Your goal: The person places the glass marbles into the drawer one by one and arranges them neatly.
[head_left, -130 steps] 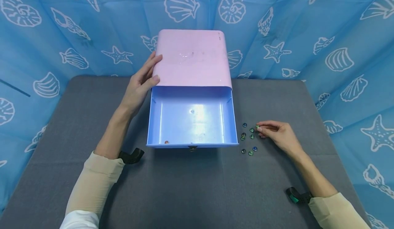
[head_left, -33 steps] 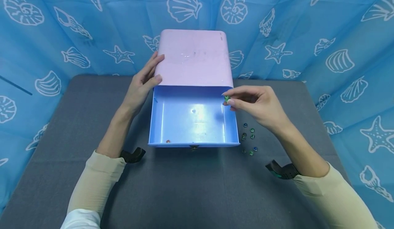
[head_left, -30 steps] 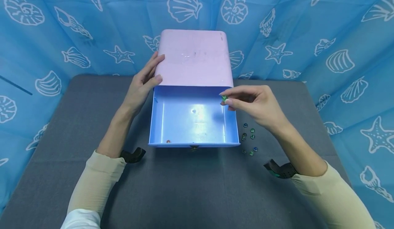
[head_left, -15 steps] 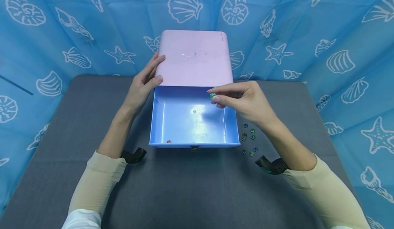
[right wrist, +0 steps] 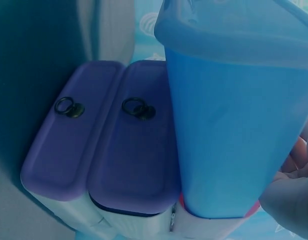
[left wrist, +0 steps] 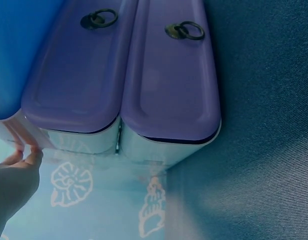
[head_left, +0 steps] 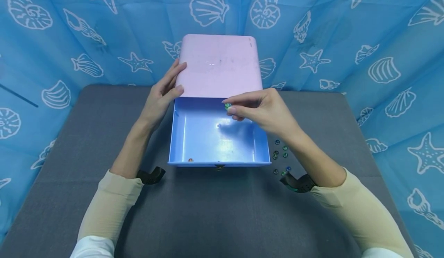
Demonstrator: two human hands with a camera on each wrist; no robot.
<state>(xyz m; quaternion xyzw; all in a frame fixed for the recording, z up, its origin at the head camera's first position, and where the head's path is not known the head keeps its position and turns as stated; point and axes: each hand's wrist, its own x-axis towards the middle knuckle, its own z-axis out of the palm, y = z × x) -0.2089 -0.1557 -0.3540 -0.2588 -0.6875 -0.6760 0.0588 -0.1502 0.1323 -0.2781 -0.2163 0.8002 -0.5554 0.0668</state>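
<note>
Green glass bead (head_left: 227, 106) sits pinched in my right hand (head_left: 258, 109), over the open blue drawer (head_left: 208, 142); my left hand (head_left: 161, 94) rests straight-fingered against the pink cabinet (head_left: 220, 67).

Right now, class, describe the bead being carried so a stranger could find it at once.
Start at the open blue drawer under the pink lid. Above its back edge, the right hand pinches a green bead; unlike the beads on the table, it is held in the air.
</note>
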